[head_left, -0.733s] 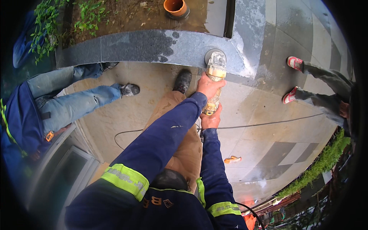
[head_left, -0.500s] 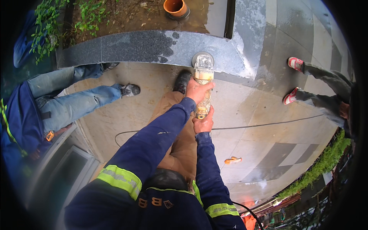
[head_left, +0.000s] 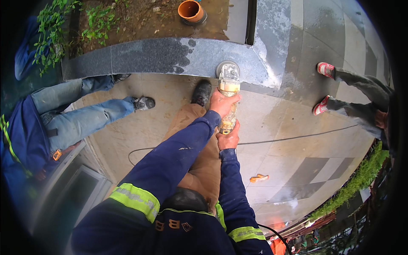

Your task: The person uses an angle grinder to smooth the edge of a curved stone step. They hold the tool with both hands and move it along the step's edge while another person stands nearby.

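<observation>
An angle grinder (head_left: 229, 83), yellow and caked with pale dust, is held in both of my hands. My left hand (head_left: 222, 103) wraps its body just behind the head. Farther back, my right hand (head_left: 228, 137) grips the rear end of the handle. The round grey disc (head_left: 224, 66) at the far end lies over the grey stone curb (head_left: 148, 53); whether it touches cannot be made out. Wet dark patches and a whitish smear mark the stone around it.
A person in jeans (head_left: 87, 119) sits at the left. Another person's red shoes (head_left: 322, 105) stand at the right. A black cable (head_left: 297, 137) crosses the tiles, near an orange-and-white glove (head_left: 259, 178). Beyond the curb, an orange pipe (head_left: 190, 11) rises from muddy soil.
The grinder and both hands have shifted slightly to the right and nearer in the picture. Both hands keep their grip, and the disc stays over the curb.
</observation>
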### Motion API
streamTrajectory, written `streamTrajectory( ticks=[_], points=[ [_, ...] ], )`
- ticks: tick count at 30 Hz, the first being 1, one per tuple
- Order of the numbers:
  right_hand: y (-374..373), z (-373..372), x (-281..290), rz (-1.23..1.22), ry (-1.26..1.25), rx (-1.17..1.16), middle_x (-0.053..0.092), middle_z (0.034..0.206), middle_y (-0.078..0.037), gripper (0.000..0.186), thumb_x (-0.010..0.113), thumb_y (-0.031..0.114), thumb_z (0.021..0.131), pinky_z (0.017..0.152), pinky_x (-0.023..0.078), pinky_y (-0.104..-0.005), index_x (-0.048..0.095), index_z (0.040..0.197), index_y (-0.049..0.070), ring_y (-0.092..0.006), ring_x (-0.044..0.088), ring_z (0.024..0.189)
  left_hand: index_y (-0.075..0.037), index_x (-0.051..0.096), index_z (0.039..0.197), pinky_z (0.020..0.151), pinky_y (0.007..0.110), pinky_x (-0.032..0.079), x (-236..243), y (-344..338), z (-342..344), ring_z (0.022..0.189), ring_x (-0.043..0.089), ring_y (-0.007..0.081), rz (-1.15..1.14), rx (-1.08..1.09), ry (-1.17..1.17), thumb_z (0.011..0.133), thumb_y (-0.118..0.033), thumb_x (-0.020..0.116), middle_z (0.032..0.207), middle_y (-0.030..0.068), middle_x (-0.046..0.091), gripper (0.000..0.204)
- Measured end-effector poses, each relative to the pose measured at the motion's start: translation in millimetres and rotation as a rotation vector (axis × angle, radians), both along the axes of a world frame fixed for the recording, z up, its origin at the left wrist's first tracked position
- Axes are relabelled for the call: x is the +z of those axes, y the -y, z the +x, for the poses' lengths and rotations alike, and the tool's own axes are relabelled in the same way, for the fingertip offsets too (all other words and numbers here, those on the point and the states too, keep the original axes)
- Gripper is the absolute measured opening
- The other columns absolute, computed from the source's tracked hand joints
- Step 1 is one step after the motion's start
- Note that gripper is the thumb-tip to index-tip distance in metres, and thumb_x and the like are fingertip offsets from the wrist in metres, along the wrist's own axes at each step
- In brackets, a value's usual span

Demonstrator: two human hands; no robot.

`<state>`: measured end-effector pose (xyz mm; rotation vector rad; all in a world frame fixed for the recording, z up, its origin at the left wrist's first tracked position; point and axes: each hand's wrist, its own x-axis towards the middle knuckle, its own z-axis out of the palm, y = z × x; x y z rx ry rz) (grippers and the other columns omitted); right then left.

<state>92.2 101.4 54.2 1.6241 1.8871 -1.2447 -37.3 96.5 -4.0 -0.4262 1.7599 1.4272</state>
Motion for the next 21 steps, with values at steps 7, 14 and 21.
streamTrajectory(
  ticks=[7, 14, 21],
  points=[
    [-4.3, -9.3, -6.9, 0.031, -0.101, -0.076, 0.067, 0.100, -0.026, 0.086, 0.072, 0.004, 0.064, 0.085, 0.051, -0.0476, 0.033, 0.140, 0.014, -0.0457, 0.064, 0.097, 0.001, 0.057, 0.110, 0.081, 0.034, 0.053, 2.4, -15.8, -15.1, 0.091, 0.067, 0.0211, -0.031, -0.050, 0.006, 0.067, -0.025, 0.084, 0.100, 0.0141, 0.069, 0.057],
    [1.0, -1.9, 1.4, 0.016, -0.012, 0.001, 0.067, 0.100, -0.026, 0.087, 0.073, 0.005, 0.062, 0.086, 0.051, -0.0473, 0.033, 0.139, 0.014, -0.0456, 0.063, 0.098, 0.002, 0.058, 0.107, 0.081, 0.035, 0.053, 1.7, -4.5, -0.3, 0.092, 0.067, 0.0213, 0.030, -0.008, 0.021, 0.066, -0.024, 0.084, 0.099, 0.0143, 0.069, 0.054],
    [-15.4, -2.8, -4.1, 0.070, -0.087, -0.094, 0.067, 0.100, -0.027, 0.090, 0.075, 0.005, 0.062, 0.085, 0.051, -0.0468, 0.031, 0.141, 0.012, -0.0458, 0.064, 0.096, 0.005, 0.054, 0.109, 0.084, 0.036, 0.053, 7.0, -32.4, -7.0, 0.094, 0.067, 0.0285, -0.037, -0.092, 0.028, 0.065, -0.029, 0.085, 0.103, 0.0205, 0.067, 0.064]
  ],
)
